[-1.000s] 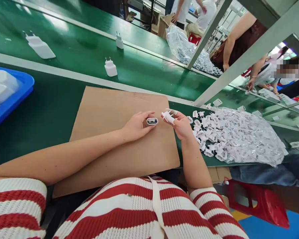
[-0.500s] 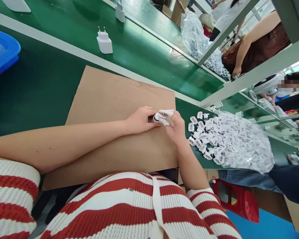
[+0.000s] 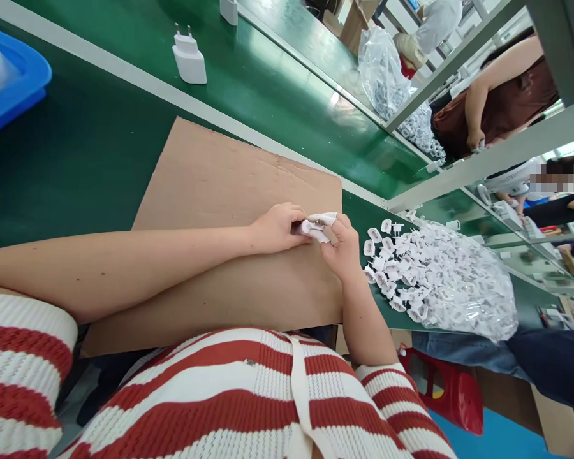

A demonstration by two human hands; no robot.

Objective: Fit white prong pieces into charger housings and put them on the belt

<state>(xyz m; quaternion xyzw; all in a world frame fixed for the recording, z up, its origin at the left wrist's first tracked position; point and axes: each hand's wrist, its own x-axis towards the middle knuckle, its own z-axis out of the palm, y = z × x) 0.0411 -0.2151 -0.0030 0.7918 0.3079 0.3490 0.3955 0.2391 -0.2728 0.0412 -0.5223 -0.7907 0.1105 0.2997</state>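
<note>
My left hand (image 3: 280,228) is closed around a small white plastic charger housing (image 3: 306,226), mostly hidden by its fingers. My right hand (image 3: 343,247) meets it from the right, with white finger covers (image 3: 326,218) on the thumb and forefinger. Those covered fingertips pinch at the end of the housing; whether they also grip a separate white plug piece cannot be made out. Both hands are just above a brown cardboard sheet (image 3: 229,172).
Right of my hands, white plug parts (image 3: 385,255) spill from a clear plastic bag (image 3: 478,287). A white charger (image 3: 190,60) stands upright on the green bench beyond the pale rail. A blue tray (image 3: 33,73) is at left. Co-workers sit across the frame posts (image 3: 483,166).
My hands stay together, and the dark opening seen at the housing's end is now less visible. The view has shifted slightly. A co-worker's hand across the bench has lifted.
</note>
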